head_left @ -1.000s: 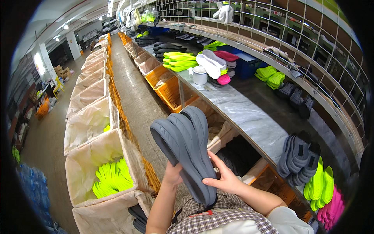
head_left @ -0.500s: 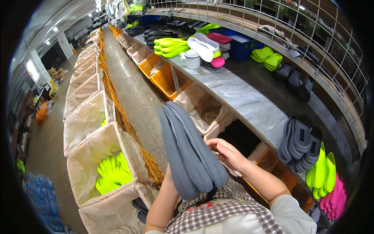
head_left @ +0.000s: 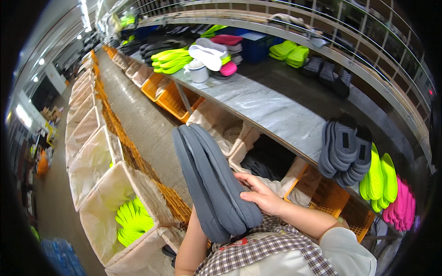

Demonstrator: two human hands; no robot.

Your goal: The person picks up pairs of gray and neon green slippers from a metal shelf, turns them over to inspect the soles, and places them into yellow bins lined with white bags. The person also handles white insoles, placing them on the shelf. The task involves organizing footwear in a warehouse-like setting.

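A stack of several dark grey shoe soles point(head_left: 214, 184) is held upright and tilted in front of my body. My left hand point(head_left: 197, 226) grips it from below and the left side, its fingers hidden behind the stack. Against the stack's right edge is my right hand point(head_left: 258, 194), thumb and fingers closed at the outermost sole. On the bench to the right lies a pile of similar grey soles point(head_left: 338, 149) with black patches, beside neon yellow soles point(head_left: 378, 181) and pink soles point(head_left: 400, 204).
A long bench point(head_left: 267, 108) runs away on the right, carrying a white mug point(head_left: 198, 72) and more soles. Under it stand orange crates point(head_left: 172, 102) and a lined bin point(head_left: 267, 161) with dark contents. Cloth-lined bins point(head_left: 96, 216) line the left, one holding neon yellow soles point(head_left: 133, 221).
The view has turned a little, so bench and piles sit further left. The grey stack stays in my hands. My right thumb now lies against the stack's edge.
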